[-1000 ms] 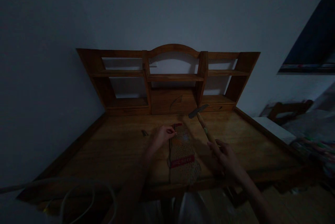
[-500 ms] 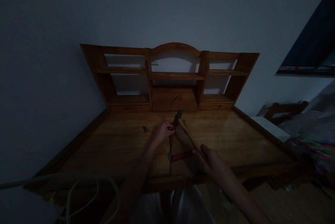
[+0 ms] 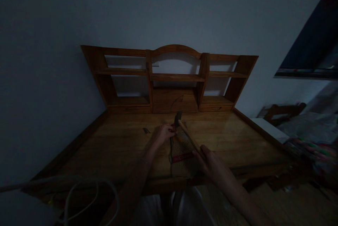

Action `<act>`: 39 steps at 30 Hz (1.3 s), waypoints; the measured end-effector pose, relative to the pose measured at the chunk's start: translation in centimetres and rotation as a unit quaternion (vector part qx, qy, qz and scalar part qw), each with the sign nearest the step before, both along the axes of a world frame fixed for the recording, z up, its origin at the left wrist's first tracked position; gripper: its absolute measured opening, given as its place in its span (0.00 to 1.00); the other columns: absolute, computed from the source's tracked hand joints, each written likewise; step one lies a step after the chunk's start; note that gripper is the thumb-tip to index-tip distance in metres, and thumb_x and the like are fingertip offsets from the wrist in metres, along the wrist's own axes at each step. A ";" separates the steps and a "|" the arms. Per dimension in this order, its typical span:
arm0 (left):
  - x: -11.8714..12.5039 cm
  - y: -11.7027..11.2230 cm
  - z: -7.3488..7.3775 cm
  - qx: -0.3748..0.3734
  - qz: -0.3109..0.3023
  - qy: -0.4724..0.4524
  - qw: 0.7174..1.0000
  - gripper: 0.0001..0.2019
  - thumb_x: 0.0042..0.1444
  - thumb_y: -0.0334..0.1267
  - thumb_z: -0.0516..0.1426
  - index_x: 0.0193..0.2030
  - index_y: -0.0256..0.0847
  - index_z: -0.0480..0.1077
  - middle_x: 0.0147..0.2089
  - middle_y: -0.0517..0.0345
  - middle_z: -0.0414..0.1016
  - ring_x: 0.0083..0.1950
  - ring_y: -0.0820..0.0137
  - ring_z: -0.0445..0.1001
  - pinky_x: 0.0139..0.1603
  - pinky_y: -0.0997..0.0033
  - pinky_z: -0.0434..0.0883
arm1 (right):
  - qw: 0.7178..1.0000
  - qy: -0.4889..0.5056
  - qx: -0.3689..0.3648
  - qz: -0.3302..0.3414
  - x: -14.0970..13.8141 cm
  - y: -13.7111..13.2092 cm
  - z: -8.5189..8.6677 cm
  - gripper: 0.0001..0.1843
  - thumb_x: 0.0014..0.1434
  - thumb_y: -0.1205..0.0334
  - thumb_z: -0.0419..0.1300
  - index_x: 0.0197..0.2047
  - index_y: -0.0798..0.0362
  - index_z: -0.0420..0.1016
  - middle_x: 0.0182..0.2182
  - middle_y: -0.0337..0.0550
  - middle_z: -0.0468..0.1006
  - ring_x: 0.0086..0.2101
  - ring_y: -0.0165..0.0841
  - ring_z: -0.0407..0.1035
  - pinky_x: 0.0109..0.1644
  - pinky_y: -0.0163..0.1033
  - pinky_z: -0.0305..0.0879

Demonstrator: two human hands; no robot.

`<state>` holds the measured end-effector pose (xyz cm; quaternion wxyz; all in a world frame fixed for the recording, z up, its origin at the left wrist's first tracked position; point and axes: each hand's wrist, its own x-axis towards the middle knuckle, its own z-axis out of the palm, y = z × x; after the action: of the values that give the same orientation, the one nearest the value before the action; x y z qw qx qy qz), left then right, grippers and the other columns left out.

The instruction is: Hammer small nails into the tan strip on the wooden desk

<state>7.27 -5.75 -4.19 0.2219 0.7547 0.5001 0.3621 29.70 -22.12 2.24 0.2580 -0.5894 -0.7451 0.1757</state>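
In the dim light my right hand is wrapped round the wooden handle of a hammer, its dark head reaching up and left over the desk. My left hand is closed in a pinch right beside the hammer head; what its fingertips hold is too dark and small to make out. Beneath the hammer lies a flat, speckled brown piece with a red band across it and a dark cord-like line down its left edge. A small dark bit of something rests left of my left hand.
The wooden desk carries a shelf unit along its back, against the wall. A pale cable loops at the lower left. To the right are a white surface, a wooden chair back and a colourful heap.
The whole view has shifted slightly. The hammer head looks a little more upright beside my left hand, and both hands keep nearly the same places.
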 end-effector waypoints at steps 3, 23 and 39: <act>0.0 -0.2 0.3 0.007 -0.010 0.025 1.000 0.05 0.49 0.36 0.63 0.29 0.37 0.78 0.31 0.58 0.73 0.33 0.73 0.70 0.32 0.76 0.61 | 0.999 -0.031 -0.020 0.006 -0.1 -0.4 -0.4 0.12 0.66 0.57 0.46 0.38 0.54 0.66 0.28 0.51 0.79 0.31 0.41 0.76 0.28 0.36 0.54; -0.1 0.0 0.1 0.044 -0.017 0.002 0.999 0.07 0.52 0.40 0.62 0.34 0.40 0.78 0.35 0.57 0.73 0.36 0.72 0.71 0.36 0.76 0.65 | 1.000 0.019 -0.001 -0.013 0.4 0.1 0.7 0.14 0.65 0.52 0.47 0.35 0.52 0.64 0.25 0.47 0.77 0.26 0.37 0.73 0.27 0.35 0.55; 0.4 -0.4 0.5 0.006 -0.009 0.003 1.000 0.08 0.51 0.41 0.62 0.31 0.37 0.78 0.31 0.58 0.74 0.32 0.73 0.71 0.32 0.77 0.62 | 1.000 -0.007 -0.017 0.005 0.0 -0.4 0.2 0.13 0.66 0.53 0.47 0.35 0.52 0.64 0.26 0.48 0.78 0.29 0.38 0.75 0.27 0.34 0.55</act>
<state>7.72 -6.16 -3.66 0.2192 0.7618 0.4916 0.3604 29.65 -22.51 2.48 0.2422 -0.5913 -0.7466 0.1854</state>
